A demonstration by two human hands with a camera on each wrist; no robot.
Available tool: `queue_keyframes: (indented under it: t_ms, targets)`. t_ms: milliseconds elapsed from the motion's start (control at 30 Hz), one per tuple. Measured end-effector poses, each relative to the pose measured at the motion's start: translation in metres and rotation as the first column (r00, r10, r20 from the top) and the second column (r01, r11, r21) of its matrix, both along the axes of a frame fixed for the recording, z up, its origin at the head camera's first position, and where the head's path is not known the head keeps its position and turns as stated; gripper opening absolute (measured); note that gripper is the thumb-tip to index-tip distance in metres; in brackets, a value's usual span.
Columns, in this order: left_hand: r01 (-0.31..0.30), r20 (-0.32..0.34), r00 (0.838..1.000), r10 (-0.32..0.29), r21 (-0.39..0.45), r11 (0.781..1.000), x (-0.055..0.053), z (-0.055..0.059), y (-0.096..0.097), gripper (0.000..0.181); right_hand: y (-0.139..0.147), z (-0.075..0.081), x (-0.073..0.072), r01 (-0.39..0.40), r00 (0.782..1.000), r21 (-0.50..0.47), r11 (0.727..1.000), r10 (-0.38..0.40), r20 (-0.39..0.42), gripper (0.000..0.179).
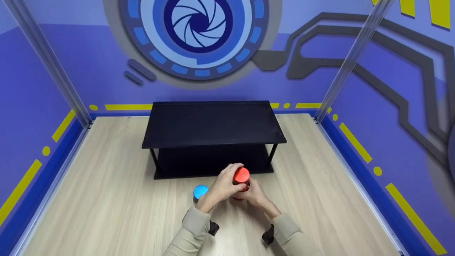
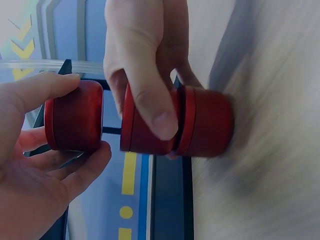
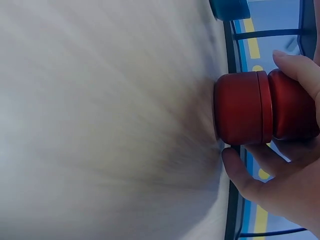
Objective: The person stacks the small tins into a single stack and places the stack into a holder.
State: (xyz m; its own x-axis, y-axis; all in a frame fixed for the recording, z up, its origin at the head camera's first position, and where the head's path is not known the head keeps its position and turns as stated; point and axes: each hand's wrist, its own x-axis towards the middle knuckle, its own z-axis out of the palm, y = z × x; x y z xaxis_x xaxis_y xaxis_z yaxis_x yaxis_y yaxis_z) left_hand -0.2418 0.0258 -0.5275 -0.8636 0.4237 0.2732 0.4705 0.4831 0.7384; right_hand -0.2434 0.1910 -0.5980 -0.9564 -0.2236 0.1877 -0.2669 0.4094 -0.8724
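Observation:
Three red round tins stand one above another in front of me. My left hand (image 1: 221,185) holds the top red tin (image 2: 80,117) between thumb and fingers, and a narrow gap shows under it in the left wrist view. Just below, my right hand (image 1: 257,196) grips the middle red tin (image 3: 292,111), thumb on one side and fingers on the other. That tin rests on the bottom red tin (image 2: 212,122), which is on the tabletop. In the head view the hands hide most of the two lower tins.
A blue-lidded tin (image 1: 201,191) stands on the wooden tabletop (image 1: 117,199) left of my left hand. Behind the hands is a black two-level shelf (image 1: 213,122), its front edge close to them. Blue-purple panels (image 1: 401,117) enclose the back and sides.

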Motion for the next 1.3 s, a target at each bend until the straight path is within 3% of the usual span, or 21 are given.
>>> queue_keyframes:
  t_ms: [200,433,633,867,1067,1300]
  targets:
    - [0.009,-0.027,1.000,-0.009,0.000,1.000,-0.003,-0.004,0.006,0.060,-0.001,0.000,0.000,0.000,0.999,-0.010,1.000,-0.001,-0.047,0.058]
    - [-0.008,-0.040,0.999,0.007,-0.020,1.000,-0.003,-0.011,0.002,0.059,-0.009,0.027,0.016,0.007,1.000,0.009,1.000,-0.007,0.010,0.054]
    - [0.006,-0.009,1.000,-0.007,-0.038,0.999,-0.004,-0.012,0.001,0.056,-0.011,0.038,0.021,0.004,1.000,0.023,1.000,-0.004,0.019,0.052]
    - [0.008,-0.018,1.000,-0.009,-0.024,1.000,-0.004,-0.013,0.003,0.056,-0.009,0.036,0.019,-0.005,1.000,0.031,0.999,0.005,-0.013,0.052]
    - [0.015,0.035,0.999,-0.013,-0.043,0.999,-0.003,-0.014,0.000,0.066,-0.007,0.034,0.017,-0.027,0.999,-0.001,1.000,0.027,0.022,0.054]
    - [0.044,0.092,0.995,-0.043,-0.003,0.999,0.001,-0.018,-0.022,0.085,-0.008,0.032,0.018,-0.034,0.999,-0.030,0.999,0.035,0.035,0.049]
